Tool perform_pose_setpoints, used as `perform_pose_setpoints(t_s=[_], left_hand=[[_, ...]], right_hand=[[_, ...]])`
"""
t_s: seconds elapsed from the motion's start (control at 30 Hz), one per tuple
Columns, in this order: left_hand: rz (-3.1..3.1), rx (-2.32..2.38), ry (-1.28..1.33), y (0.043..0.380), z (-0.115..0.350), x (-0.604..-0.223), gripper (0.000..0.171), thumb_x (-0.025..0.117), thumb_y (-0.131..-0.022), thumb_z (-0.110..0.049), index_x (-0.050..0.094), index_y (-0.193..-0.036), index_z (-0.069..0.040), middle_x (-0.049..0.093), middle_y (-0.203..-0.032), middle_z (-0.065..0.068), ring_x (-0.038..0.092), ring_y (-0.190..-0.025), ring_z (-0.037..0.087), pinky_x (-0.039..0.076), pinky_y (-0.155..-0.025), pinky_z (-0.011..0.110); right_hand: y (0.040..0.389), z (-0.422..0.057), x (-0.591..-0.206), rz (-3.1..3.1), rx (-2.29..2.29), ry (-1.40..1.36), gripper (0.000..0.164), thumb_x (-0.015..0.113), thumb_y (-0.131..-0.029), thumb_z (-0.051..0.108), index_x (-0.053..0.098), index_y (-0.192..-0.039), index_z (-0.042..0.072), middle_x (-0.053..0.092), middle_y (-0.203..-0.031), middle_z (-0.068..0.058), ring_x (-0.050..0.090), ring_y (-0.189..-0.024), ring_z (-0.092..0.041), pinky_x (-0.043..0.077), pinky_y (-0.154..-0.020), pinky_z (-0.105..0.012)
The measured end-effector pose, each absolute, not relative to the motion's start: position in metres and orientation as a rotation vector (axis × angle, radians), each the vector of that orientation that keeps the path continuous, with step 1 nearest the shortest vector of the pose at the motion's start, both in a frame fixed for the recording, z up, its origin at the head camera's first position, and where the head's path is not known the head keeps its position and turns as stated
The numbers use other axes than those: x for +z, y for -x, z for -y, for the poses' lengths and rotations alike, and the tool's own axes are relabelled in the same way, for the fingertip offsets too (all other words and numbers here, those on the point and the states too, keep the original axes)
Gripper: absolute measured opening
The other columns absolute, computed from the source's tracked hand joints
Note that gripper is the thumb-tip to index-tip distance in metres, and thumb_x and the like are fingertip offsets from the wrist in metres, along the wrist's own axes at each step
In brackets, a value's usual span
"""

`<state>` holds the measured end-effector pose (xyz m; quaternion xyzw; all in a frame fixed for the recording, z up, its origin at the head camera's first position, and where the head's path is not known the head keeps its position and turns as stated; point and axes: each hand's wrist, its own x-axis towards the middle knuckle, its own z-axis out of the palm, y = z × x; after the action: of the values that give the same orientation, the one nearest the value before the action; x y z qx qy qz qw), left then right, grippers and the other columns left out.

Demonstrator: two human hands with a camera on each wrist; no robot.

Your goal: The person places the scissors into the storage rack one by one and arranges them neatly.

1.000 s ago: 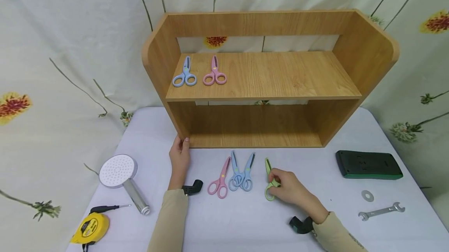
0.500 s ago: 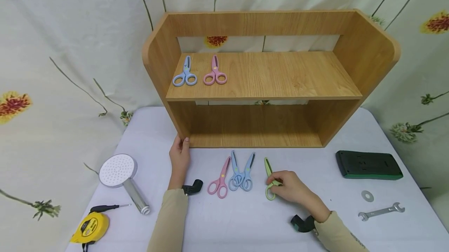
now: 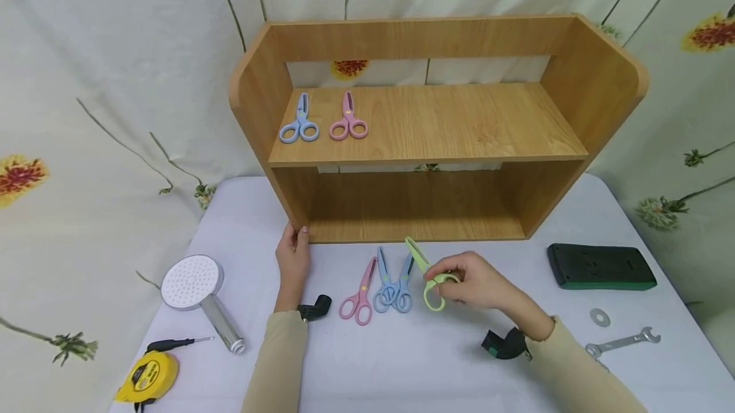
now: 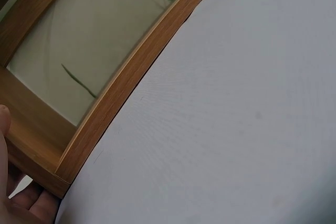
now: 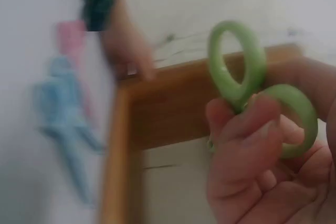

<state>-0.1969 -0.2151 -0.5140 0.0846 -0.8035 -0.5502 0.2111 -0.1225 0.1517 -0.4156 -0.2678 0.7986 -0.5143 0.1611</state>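
My right hand (image 3: 479, 284) pinches a pair of green scissors (image 3: 417, 255) by the handles, held up off the table with the blades pointing toward the shelf. In the right wrist view, thumb and fingers close on the green handle loops (image 5: 255, 59). My left hand (image 3: 294, 266) grips the lower front corner of the wooden shelf (image 3: 459, 122), thumb and fingers on either side of its left panel. Pink scissors (image 3: 364, 286) and two overlapping pairs of blue scissors (image 3: 388, 290) lie on the table between the hands. Blue scissors (image 3: 301, 122) and pink scissors (image 3: 348, 122) rest on the upper shelf board.
On the left lie a shower head (image 3: 191, 282), a screwdriver (image 3: 172, 344) and a yellow tape measure (image 3: 147, 376). A black box with a green edge (image 3: 601, 266), a washer (image 3: 600, 317) and a wrench (image 3: 626, 341) lie on the right. A floral cloth hangs behind the shelf.
My right hand has lifted the green scissors from the table and carried them up and left toward the shelf. My left hand stays at the shelf corner.
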Motion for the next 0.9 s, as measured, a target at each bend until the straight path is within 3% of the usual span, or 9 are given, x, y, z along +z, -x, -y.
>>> perform_pose_setpoints(t_s=[0.2,0.37,0.57,0.7,0.9], left_hand=[[2.213,-1.533,-0.230,0.198,0.216,-0.514,0.041,0.052,-0.106,-0.017,0.054,-0.145,-0.005,0.060,-0.144,0.020,0.056,-0.136,0.033,0.047,-0.114,0.049],[2.211,-1.538,-0.233,0.197,0.215,-0.514,0.041,0.052,-0.106,-0.015,0.054,-0.145,-0.005,0.060,-0.144,0.021,0.057,-0.135,0.034,0.047,-0.113,0.050],[2.218,-1.540,-0.240,0.197,0.216,-0.515,0.042,0.052,-0.106,-0.018,0.053,-0.147,-0.007,0.059,-0.146,0.020,0.056,-0.136,0.034,0.047,-0.113,0.051],[2.203,-1.549,-0.226,0.198,0.217,-0.517,0.041,0.052,-0.106,-0.016,0.054,-0.145,-0.005,0.060,-0.143,0.021,0.057,-0.135,0.034,0.048,-0.112,0.050],[2.191,-1.545,-0.224,0.199,0.216,-0.518,0.040,0.052,-0.105,-0.014,0.056,-0.143,-0.003,0.061,-0.141,0.022,0.058,-0.134,0.034,0.049,-0.111,0.050]], right_hand=[[0.147,-0.152,-0.327,-2.327,-1.600,0.992,0.022,0.067,-0.088,-0.006,0.072,-0.109,-0.008,0.069,-0.080,0.005,0.053,-0.056,-0.006,0.044,-0.046,-0.022],[0.177,-0.142,-0.277,-2.508,-1.570,0.811,0.024,0.068,-0.091,0.004,0.073,-0.115,-0.001,0.067,-0.084,0.000,0.054,-0.062,-0.011,0.045,-0.052,-0.022],[0.224,-0.117,-0.255,-2.739,-1.396,0.692,0.027,0.071,-0.091,0.018,0.076,-0.116,0.008,0.073,-0.101,-0.009,0.050,-0.066,-0.013,0.041,-0.055,-0.021],[0.251,-0.104,-0.249,-2.848,-1.310,0.693,0.028,0.070,-0.089,0.019,0.077,-0.114,0.008,0.074,-0.101,-0.011,0.044,-0.062,-0.011,0.034,-0.053,-0.022],[0.280,-0.088,-0.248,-2.932,-1.178,0.644,0.032,0.071,-0.092,0.026,0.075,-0.120,0.011,0.073,-0.111,-0.011,0.046,-0.083,-0.017,0.035,-0.069,-0.026]])
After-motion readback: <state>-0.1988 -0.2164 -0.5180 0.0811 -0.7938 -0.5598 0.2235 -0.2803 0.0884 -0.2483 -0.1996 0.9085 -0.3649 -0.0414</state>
